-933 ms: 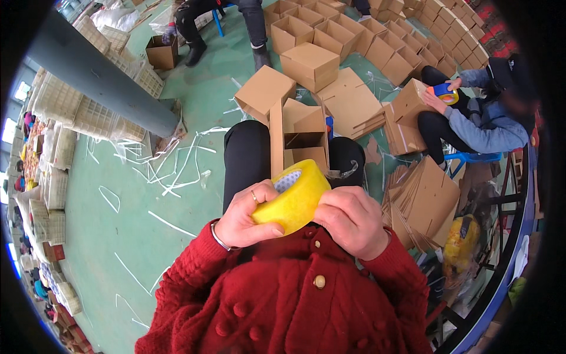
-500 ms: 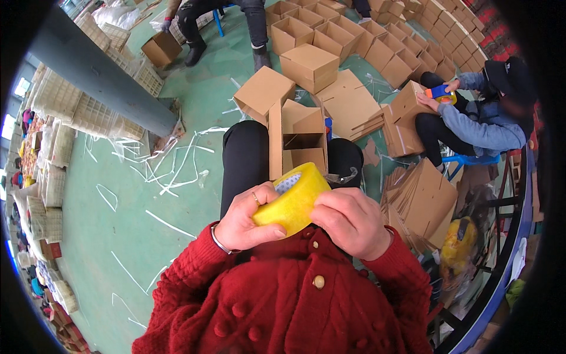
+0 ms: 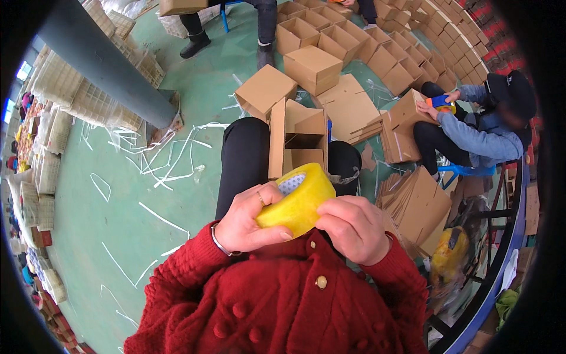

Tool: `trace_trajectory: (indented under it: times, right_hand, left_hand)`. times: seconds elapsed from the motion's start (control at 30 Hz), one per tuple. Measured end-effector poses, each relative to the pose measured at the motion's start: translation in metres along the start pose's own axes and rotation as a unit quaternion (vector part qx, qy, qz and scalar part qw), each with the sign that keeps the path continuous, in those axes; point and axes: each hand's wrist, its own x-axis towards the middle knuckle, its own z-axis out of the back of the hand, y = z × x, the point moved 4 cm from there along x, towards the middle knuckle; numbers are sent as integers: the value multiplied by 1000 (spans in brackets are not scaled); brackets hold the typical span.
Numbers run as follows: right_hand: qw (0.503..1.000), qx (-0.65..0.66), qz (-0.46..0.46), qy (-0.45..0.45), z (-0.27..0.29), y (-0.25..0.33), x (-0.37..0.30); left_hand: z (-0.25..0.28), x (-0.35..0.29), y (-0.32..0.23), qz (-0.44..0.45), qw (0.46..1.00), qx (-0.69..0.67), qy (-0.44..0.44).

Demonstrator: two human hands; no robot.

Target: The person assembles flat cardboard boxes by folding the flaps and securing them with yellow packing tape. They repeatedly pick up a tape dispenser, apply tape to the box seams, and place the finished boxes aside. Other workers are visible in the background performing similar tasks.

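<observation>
A thick roll of yellow packing tape point(image 3: 311, 206) is held in front of my chest, its pale patterned core facing up and left. My left hand point(image 3: 250, 219) grips the roll, thumb along the near side and fingers by the core. On the other side my right hand point(image 3: 356, 231) has its fingers drawn together, the thumb and forefinger pinching at the roll's right edge. Whether a loose tape end is between them I cannot tell. Beyond the roll, an open cardboard box point(image 3: 276, 144) stands between my knees, flaps up.
Closed boxes point(image 3: 265, 91) and flat cardboard point(image 3: 348, 109) lie ahead. Many open boxes point(image 3: 339, 44) stand behind. On the right a seated co-worker point(image 3: 483, 135) holds a tape dispenser point(image 3: 441, 104) against a box. Flattened cartons point(image 3: 421, 206) lean nearby. A grey pillar point(image 3: 112, 68) and white straps point(image 3: 165, 218) are left.
The roll has shifted slightly right in my hands, with my fingers still on it. At the upper left, another person's box has gone up off the floor area.
</observation>
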Motion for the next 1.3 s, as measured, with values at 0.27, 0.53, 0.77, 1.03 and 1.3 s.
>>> trace_trajectory:
  times: [0.27, 0.53, 0.77, 1.03, 1.3]
  right_hand:
    - [999, -12, 23, 29, 3, 0, 0]
    - [999, 18, 26, 43, 2, -3, -5]
    - [1000, 27, 5, 6, 0, 1, 0]
    - [998, 41, 35, 33, 7, 2, 0]
    - [999, 35, 25, 9, 8, 5, 5]
  left_hand:
    - [-2, 1, -5, -15, 999, 39, -8]
    - [0, 1, -11, -44, 993, 108, -14]
    - [-1, 0, -9, 3, 1000, 11, -15]
    - [-3, -3, -8, 15, 1000, 4, -10]
    - [-4, -2, -10, 47, 997, -51, -13]
